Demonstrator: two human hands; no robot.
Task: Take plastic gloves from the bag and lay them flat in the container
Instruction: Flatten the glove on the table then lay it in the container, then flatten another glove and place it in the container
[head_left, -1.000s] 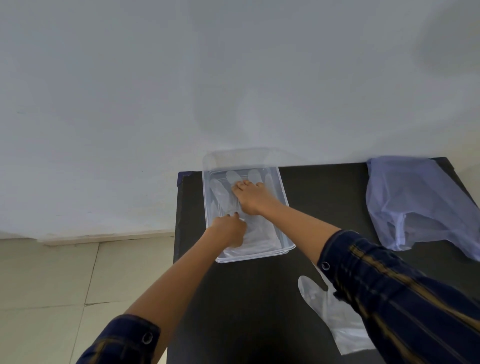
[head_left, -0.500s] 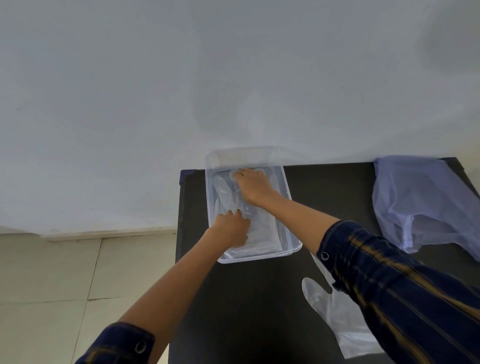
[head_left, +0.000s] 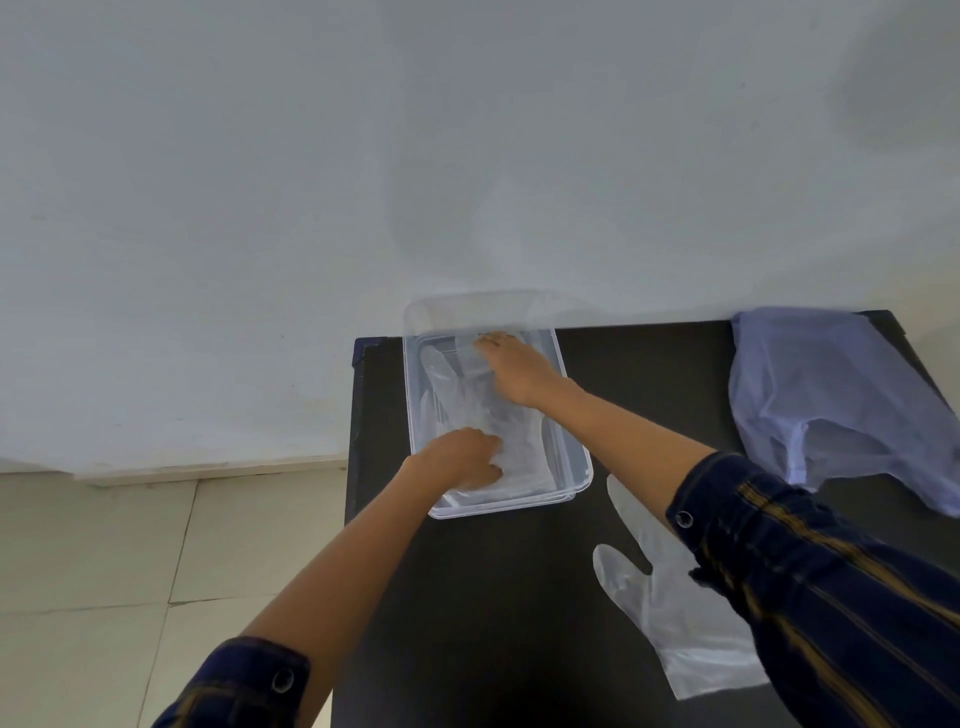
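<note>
A clear, rectangular plastic container (head_left: 571, 457) stands on the far left part of a black rectangular table (head_left: 498, 597), with its far end against a plain white wall (head_left: 363, 156). Transparent plastic gloves (head_left: 457, 395) lie inside the container, spread along its length with the glove fingers toward the wall; how many are stacked there cannot be determined. The left hand (head_left: 460, 460) is inside the near end of the container, palm down, with its fingers loosely curled and pressing on the cuff end of the gloves; no pinch on the film is discernible. The right hand (head_left: 511, 371) is inside the far end of the container, palm down, with its fingers extended flat toward the far wall of the container and resting on the finger end of the gloves; it encloses nothing. Both forearms are bare, with dark blue striped sleeves (head_left: 810, 587) pushed up toward the elbows. A second transparent plastic glove (head_left: 670, 618) lies flat on the table just to the near right of the container, partly covered by the right sleeve. A pale lavender, thin plastic bag (head_left: 831, 395) lies crumpled at the far right corner of the table, well apart from the container. Beige floor tiles (head_left: 130, 571) are visible to the left of the table.
</note>
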